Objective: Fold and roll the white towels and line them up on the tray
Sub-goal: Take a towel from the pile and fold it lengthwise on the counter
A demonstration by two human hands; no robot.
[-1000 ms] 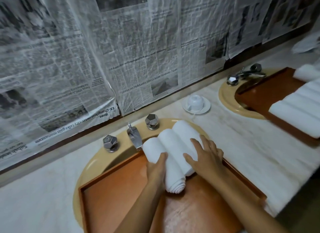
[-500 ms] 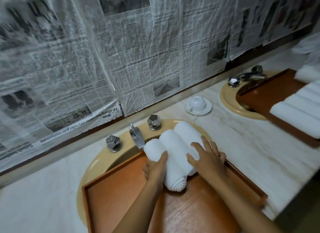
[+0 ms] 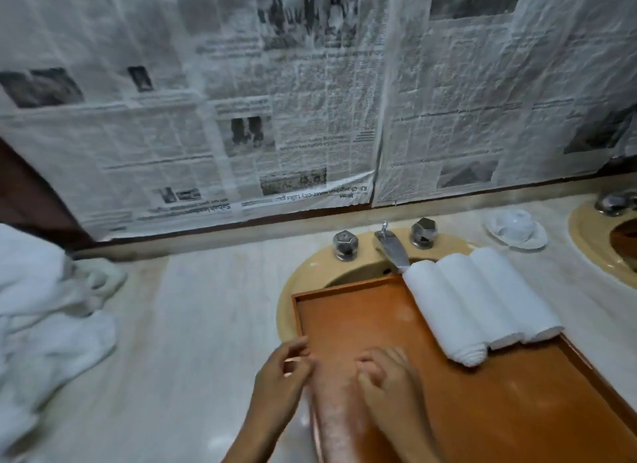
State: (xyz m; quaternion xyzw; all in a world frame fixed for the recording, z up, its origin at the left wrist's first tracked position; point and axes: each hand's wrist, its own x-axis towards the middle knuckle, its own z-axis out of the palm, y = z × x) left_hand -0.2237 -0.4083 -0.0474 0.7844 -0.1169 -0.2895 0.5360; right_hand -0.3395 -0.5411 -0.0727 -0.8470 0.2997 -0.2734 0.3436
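Both hands have come off the rolled towels [image 3: 482, 300] and drawn back toward the near left of the tray [image 3: 344, 317], and the view has swung left.

From the head camera, the left hand [image 3: 279, 376] hovers at the tray's left rim. The right hand [image 3: 386, 376] is just beside it over bare tray. Each has its fingers loosely curled and holds nothing. Three rolls lie side by side, touching, at the tray's right end, their far ends near the tap [image 3: 391, 245]. A heap of loose towels [image 3: 44, 324] sits on the worktop [image 3: 206, 307], well to the left.

The next step is probably fetching another towel. It would be best to lift a single one, spread it flat and square its edges before rolling, so it matches the three.
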